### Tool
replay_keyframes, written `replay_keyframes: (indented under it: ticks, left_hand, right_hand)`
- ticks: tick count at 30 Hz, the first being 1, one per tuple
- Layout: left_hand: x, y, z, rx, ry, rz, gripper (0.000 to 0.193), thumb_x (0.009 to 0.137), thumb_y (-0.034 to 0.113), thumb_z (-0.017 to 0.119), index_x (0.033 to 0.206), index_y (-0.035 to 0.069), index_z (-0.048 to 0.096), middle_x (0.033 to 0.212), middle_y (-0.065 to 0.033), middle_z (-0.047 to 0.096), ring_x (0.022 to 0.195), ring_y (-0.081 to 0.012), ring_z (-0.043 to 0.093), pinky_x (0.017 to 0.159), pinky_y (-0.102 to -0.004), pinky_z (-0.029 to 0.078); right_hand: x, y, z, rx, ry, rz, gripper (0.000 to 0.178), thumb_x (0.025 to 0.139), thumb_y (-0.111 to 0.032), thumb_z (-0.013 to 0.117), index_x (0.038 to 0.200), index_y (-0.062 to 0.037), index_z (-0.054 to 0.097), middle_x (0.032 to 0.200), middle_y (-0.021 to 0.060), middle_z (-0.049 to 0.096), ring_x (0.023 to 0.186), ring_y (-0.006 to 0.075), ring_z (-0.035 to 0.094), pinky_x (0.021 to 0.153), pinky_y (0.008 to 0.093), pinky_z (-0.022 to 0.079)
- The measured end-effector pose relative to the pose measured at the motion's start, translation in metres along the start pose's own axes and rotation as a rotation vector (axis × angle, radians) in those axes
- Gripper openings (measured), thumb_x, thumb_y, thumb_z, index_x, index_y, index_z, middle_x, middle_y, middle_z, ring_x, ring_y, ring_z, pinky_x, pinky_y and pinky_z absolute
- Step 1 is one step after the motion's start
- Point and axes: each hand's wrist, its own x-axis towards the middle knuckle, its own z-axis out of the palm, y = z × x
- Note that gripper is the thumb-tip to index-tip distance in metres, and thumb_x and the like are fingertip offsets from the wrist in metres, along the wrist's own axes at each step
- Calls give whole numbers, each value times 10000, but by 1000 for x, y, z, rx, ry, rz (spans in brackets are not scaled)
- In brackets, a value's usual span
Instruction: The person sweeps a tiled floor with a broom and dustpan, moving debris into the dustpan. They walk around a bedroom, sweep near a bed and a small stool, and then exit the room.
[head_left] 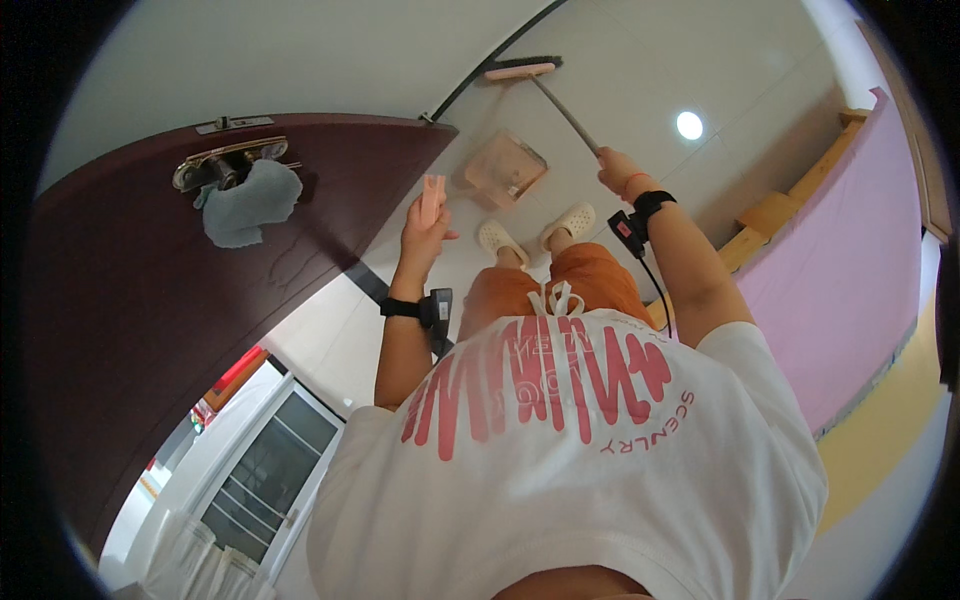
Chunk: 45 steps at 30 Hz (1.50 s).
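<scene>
Gripping a broom (566,114) in the right hand (622,178), with fingers wrapped closed around the grey pole (573,122) near its visible upper end. Slanting down from there to the far floor (640,60), to a pink head (520,71) with dark bristles, lying beside the dark edging below the pale wall (350,50). Holding in the left hand (425,235) a pink handle (433,200), pointing up out of the grip, with fingers folded around its lower part. Lying on the floor just beyond the cream clogs (570,222), to the right of the left hand: a translucent, pinkish dustpan (506,170). Hard to tell from this angle whether joined to the pink handle. As for the broom, probably light, stiff along the pole, springy at the bristles and perhaps slightly slippery on a smooth shaft. Best taken high on the pole, with a full wrap against twisting from the wide head. As for the dustpan, likely light, hard and fragile at its thin rim, so better held by a handle than by the walls. Visible to the left, a brown door (130,300) with a pale cloth (250,203) draped over its metal latch; to the right, a pink sheet (820,280) over a wooden frame (770,215).
</scene>
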Motion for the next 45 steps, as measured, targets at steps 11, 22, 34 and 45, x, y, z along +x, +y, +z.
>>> replay_keyframes:
  ticks: [11, 22, 34, 45]
  left_hand:
    - [32, -24, -15, 120, -176, -277, 405, 814, 206, 604, 1160, 79, 438, 985, -49, 552, 635, -154, 623, 486, -242, 374]
    - [19, 0, -26, 72, -154, -320, 207, 784, 135, 574, 936, 79, 445, 813, -47, 528, 547, -167, 601, 433, -260, 379]
    - [39, 15, -29, 69, -220, -300, 218, 794, 146, 588, 927, 75, 430, 796, -47, 519, 556, -175, 610, 428, -264, 378]
    - [55, 17, -35, 157, -252, -283, 221, 825, 179, 600, 948, 104, 432, 842, -18, 512, 579, -161, 600, 450, -249, 390]
  right_hand:
    - [-43, 124, -70, -379, -61, -31, 307, 831, -82, 469, 1129, -60, 539, 1041, 188, 594, 966, 366, 549, 829, 416, 443]
    - [11, 13, -46, -356, 54, -171, 343, 848, -70, 448, 1176, -133, 525, 995, 153, 614, 933, 328, 584, 793, 406, 474]
    - [-39, 214, -59, -455, -13, 343, 308, 876, -156, 454, 1174, -156, 532, 1117, 130, 581, 1040, 330, 538, 856, 399, 442]
    - [-184, 202, -52, -696, -6, -86, 305, 878, -114, 400, 1134, -87, 563, 1161, 62, 560, 1103, 216, 501, 867, 318, 414]
